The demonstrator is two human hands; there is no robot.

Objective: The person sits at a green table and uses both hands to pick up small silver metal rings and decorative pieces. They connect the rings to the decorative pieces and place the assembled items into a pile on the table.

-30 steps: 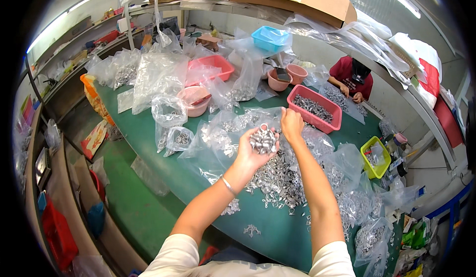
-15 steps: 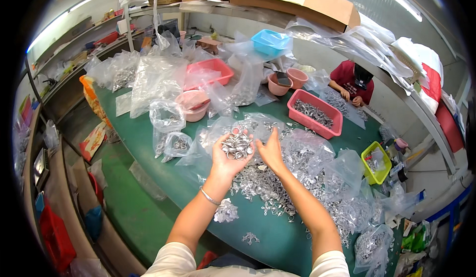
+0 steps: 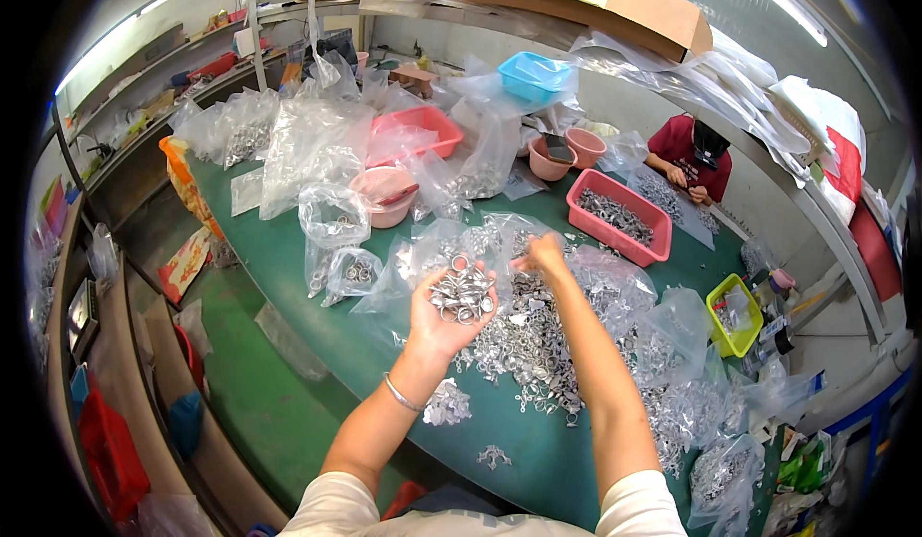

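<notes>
Cupped palm up, my left hand (image 3: 434,324) carries a heap of silvery metal rings (image 3: 463,292), loops rising over its fingers. Just to the right, my right hand (image 3: 544,255) reaches down at the edge of an open clear plastic bag (image 3: 490,232). Its fingers are curled and their tips are partly hidden, so whatever they pinch is unclear. Below both hands spreads a wide pile of small metal parts (image 3: 543,345) on the green table (image 3: 384,460). A small heap of pale flat pieces (image 3: 447,403) lies beside my left forearm, and a little metal cluster (image 3: 494,457) sits nearer me.
A pink tray of metal parts (image 3: 629,222) stands beyond the pile, a yellow-green basket (image 3: 735,316) to the right. Bagged parts (image 3: 355,270) and a pink bowl (image 3: 384,212) are at left. Across the table a person in a dark red shirt (image 3: 687,158) handles small parts.
My right hand has moved slightly up and right, away from the left, turning from outstretched fingers to curled ones. The left still holds the rings. The whole view has shifted a little.
</notes>
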